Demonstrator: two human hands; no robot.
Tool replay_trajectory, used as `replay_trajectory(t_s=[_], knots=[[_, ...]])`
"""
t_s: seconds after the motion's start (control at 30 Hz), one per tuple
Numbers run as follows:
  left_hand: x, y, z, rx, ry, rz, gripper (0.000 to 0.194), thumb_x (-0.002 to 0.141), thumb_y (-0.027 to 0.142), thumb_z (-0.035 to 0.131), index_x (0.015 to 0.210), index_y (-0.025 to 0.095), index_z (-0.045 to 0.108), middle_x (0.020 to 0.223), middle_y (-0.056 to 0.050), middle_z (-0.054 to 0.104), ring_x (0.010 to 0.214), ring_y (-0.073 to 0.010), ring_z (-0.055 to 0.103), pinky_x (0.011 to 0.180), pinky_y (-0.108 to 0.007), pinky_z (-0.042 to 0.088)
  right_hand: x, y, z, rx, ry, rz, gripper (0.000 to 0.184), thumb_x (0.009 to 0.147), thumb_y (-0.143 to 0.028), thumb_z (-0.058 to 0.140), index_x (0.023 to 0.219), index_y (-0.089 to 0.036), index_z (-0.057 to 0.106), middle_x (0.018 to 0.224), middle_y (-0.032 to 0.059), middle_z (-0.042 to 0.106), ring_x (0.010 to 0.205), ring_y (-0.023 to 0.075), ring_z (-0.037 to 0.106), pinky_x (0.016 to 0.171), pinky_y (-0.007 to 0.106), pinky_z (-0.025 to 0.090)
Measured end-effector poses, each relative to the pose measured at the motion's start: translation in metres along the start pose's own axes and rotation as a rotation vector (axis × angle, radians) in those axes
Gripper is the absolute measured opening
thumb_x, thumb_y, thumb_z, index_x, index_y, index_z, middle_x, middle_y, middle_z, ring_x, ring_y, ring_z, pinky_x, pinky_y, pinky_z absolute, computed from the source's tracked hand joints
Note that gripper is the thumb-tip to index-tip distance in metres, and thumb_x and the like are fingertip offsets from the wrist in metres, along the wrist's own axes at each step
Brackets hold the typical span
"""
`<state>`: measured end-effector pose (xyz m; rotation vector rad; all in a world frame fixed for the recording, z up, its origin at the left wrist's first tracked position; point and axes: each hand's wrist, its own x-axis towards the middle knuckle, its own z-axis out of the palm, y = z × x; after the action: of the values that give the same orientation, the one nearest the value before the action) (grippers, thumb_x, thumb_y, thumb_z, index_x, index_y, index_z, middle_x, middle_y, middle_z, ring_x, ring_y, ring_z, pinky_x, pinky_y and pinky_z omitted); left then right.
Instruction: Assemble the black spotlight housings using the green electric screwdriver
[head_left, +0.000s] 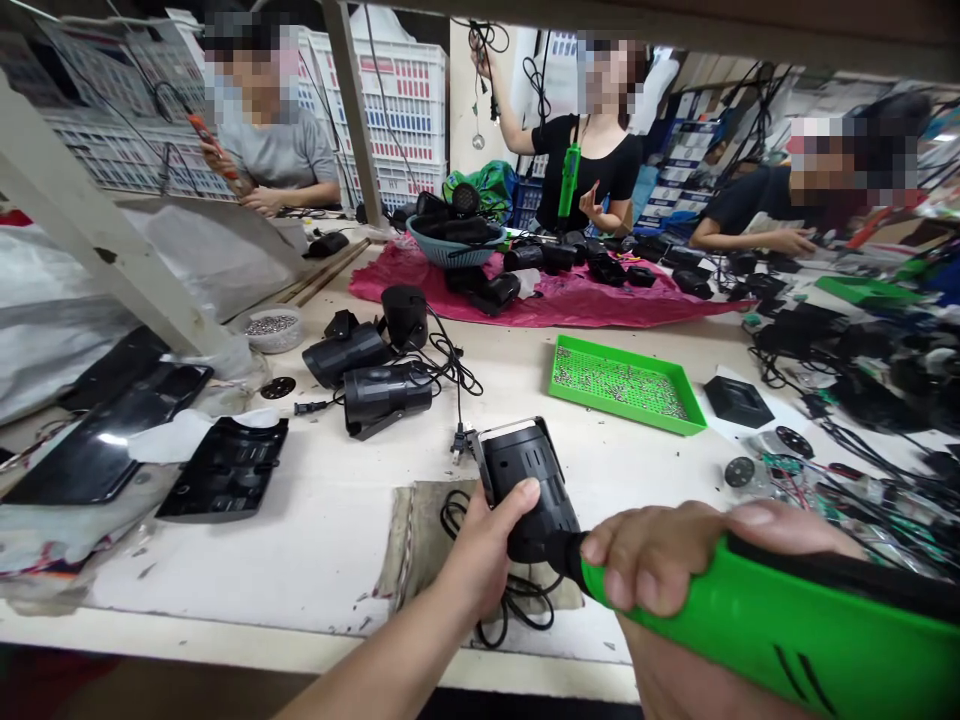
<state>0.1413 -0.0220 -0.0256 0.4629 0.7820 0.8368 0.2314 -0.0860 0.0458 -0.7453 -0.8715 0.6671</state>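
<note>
My left hand is closed round a black lamp housing, its thumb lying on top. The housing has slots in its side, a bracket at the far end and a coiled black cord beneath it. In my right hand is a green electric screwdriver, fingers wrapped round its body. Its black nose meets the near end of the housing; the bit itself is hidden. A folded brown cloth lies under the housing.
Several finished-looking black housings with cords lie beyond my left hand. A green tray and a round tub hold screws. An open half shell lies at left, wires and circuit parts at right. Co-workers sit across the table.
</note>
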Motion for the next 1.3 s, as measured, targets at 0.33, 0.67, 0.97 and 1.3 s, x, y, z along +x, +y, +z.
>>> replay_trajectory(t_s=[0.33, 0.67, 0.97, 1.3], knots=[[0.001, 0.001, 0.001, -0.039, 0.026, 0.012, 0.048, 0.059, 0.039, 0.084, 0.097, 0.015, 0.067, 0.087, -0.006, 0.073, 0.086, -0.024, 0.067, 0.082, -0.034, 0.05, 0.023, 0.016, 0.023, 0.044, -0.008, -0.057, 0.054, 0.07, -0.076, 0.056, 0.087, -0.026, 0.065, 0.051, -0.0045, 0.058, 0.04, 0.0137, 0.052, 0.045, 0.029, 0.047], [0.022, 0.027, 0.028, 0.078, -0.165, 0.113, 0.03, 0.068, 0.043, 0.076, 0.093, 0.029, 0.07, 0.083, -0.003, 0.074, 0.113, -0.0337, 0.06, 0.094, -0.044, 0.05, 0.034, 0.014, 0.038, 0.13, 0.003, 0.117, 0.07, 0.076, -0.073, 0.051, 0.125, -0.024, 0.044, 0.082, 0.0019, 0.063, 0.073, 0.0201, 0.062, 0.074, 0.037, 0.05], [0.022, -0.004, -0.01, 0.066, -0.026, 0.092, 0.038, 0.06, 0.046, 0.08, 0.087, 0.021, 0.071, 0.084, -0.011, 0.075, 0.099, -0.0361, 0.067, 0.093, -0.047, 0.049, 0.03, 0.012, 0.023, 0.285, -0.112, 0.057, 0.065, 0.062, -0.074, 0.057, 0.099, -0.021, 0.063, 0.066, 0.0, 0.06, 0.045, 0.0143, 0.054, 0.05, 0.032, 0.046], [0.01, -0.005, 0.002, -0.069, -0.042, 0.08, 0.048, 0.054, 0.043, 0.085, 0.09, 0.015, 0.069, 0.083, -0.009, 0.076, 0.086, -0.0284, 0.07, 0.083, -0.039, 0.051, 0.04, -0.021, 0.054, 0.095, -0.073, -0.024, 0.076, 0.056, -0.09, 0.045, 0.072, -0.02, 0.069, 0.04, -0.0003, 0.053, 0.032, 0.0138, 0.046, 0.034, 0.027, 0.038]])
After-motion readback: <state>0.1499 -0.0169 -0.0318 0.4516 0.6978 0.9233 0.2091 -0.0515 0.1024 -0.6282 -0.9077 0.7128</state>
